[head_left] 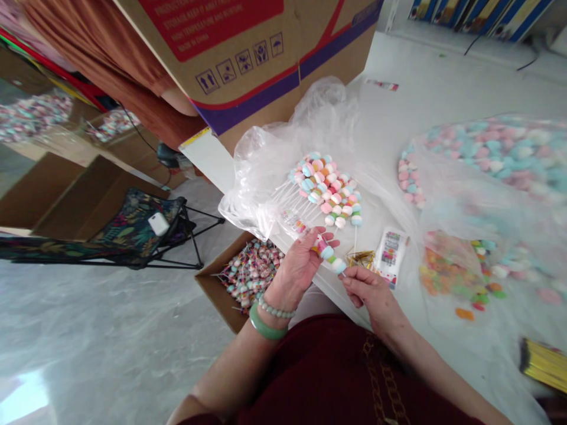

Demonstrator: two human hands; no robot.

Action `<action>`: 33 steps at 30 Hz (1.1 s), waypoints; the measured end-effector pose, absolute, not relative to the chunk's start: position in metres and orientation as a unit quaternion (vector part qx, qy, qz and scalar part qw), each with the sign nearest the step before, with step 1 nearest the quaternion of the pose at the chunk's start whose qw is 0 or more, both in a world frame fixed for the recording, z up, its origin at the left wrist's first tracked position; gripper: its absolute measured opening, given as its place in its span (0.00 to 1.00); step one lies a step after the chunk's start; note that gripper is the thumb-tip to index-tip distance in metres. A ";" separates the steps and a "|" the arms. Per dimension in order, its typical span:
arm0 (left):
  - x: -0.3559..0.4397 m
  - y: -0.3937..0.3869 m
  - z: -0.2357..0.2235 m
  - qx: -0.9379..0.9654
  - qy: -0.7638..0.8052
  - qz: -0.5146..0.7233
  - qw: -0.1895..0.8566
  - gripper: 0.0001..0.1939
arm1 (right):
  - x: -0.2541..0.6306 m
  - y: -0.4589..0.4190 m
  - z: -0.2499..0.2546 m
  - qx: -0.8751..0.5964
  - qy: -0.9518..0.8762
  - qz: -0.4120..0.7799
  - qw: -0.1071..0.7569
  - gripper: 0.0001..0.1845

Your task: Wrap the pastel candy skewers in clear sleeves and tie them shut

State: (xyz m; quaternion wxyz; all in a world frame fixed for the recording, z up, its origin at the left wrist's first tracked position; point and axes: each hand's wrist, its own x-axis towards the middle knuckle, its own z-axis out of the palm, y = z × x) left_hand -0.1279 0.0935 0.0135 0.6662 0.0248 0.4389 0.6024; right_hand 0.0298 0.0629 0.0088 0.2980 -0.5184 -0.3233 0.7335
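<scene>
A marshmallow skewer in pink, blue and white is between my hands at the table's near edge. My left hand wraps round its upper part, where colourful printing suggests a wrapper. My right hand pinches its lower end, near the stick. Just beyond my hands lies a pile of marshmallow skewers, white sticks pointing left, on clear plastic sheeting. To the right of it are gold twist ties and a stack of printed clear bags.
Bagged marshmallows and loose gummies cover the table's right side. A large carton stands at the back. Below the edge, an open box holds many wrapped skewers. A folding chair and another person's sleeve are left.
</scene>
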 end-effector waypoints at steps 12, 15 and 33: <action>-0.126 0.093 0.015 0.045 0.386 0.641 0.662 0.11 | 0.028 0.065 0.010 -0.553 -0.382 0.702 0.235 0.10; -0.122 0.091 0.014 0.084 0.388 0.624 0.674 0.13 | 0.029 0.064 0.009 -0.551 -0.376 0.707 0.235 0.11; -0.119 0.088 0.012 0.078 0.419 0.570 0.703 0.11 | 0.026 0.067 0.009 -0.462 -0.230 0.813 0.271 0.12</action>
